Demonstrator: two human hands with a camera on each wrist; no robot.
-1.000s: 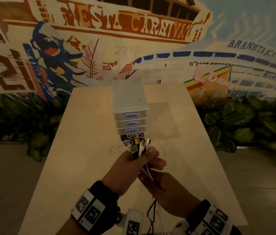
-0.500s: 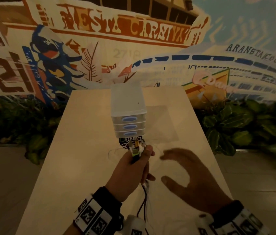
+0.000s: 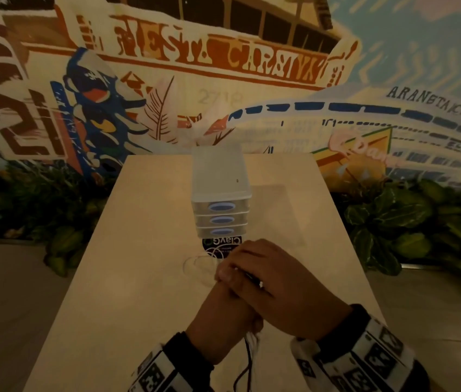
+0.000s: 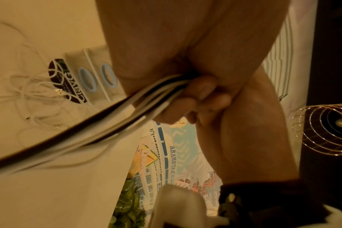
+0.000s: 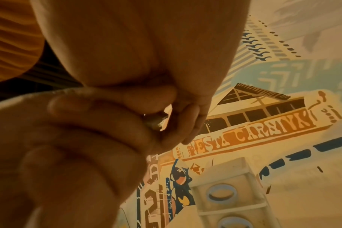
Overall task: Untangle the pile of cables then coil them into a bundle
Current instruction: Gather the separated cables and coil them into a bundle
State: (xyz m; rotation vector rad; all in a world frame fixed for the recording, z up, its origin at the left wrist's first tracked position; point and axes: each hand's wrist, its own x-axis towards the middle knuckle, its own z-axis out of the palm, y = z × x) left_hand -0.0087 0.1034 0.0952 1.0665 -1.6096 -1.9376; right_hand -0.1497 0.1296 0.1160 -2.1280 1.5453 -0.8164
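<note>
The right hand (image 3: 277, 281) has swung back onto the left hand (image 3: 223, 318), both clenching gathered cables (image 4: 111, 117); loose white cable (image 4: 35, 95) remains on the table (image 3: 127, 250), coiling unfinished

Left hand (image 3: 221, 315) raised over table, fingers (image 4: 203, 91) curled tight round cable bundle (image 4: 115, 117). Right hand (image 3: 277, 284) laid over top of left hand, fingers (image 3: 232, 267) bent down across it, covering cable ends. Both wrists carry marker-patterned bands; forearms converge toward centre.
</note>
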